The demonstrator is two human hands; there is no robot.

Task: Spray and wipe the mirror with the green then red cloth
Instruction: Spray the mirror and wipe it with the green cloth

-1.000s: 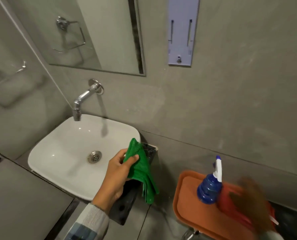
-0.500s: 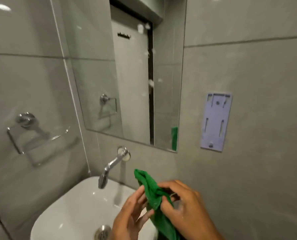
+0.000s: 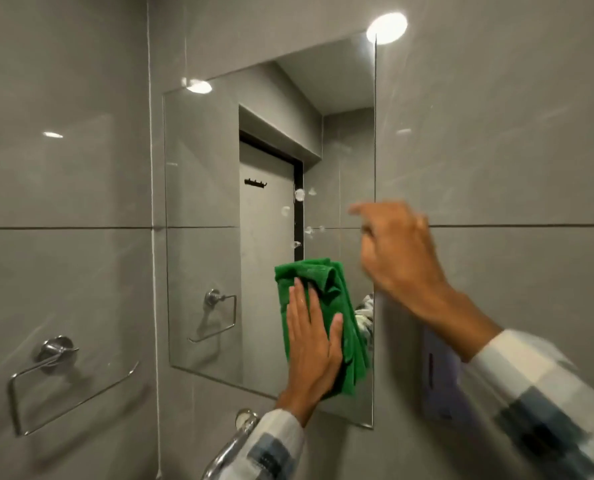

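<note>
Left hand: the left hand [image 3: 314,336] lies flat on the green cloth [image 3: 326,306], palm to the glass, fingers straight and close together pointing up, thumb held apart on the right side.
Cloth against the fingers: the cloth sits under the palm and fingers; its bunched top rises above the fingertips, and a long fold hangs down to the right of the thumb.
Cloth on the mirror: pressed to the mirror [image 3: 202,237] in its lower right part, close to the right edge, with the hanging end just above the bottom edge.
Cloth looks: bright green, soft nap, crumpled into thick folds at the top, creased lengthwise below.
Right hand: the right hand [image 3: 397,249] is raised in front of the mirror's right edge, above and to the right of the cloth, apart from it. It is blurred; the fingers look loosely curled with one reaching left, and they grip nothing that can be seen.
Mirror surface: several small pale droplets [image 3: 300,195] dot the glass above the cloth, near the middle.
Sleeves: both wrists wear a checked sleeve [image 3: 545,403] in white and dark blue.
Nearby: a chrome towel ring [image 3: 54,355] on the tiled side wall at left; a chrome tap [image 3: 234,441] below the mirror's bottom edge.
</note>
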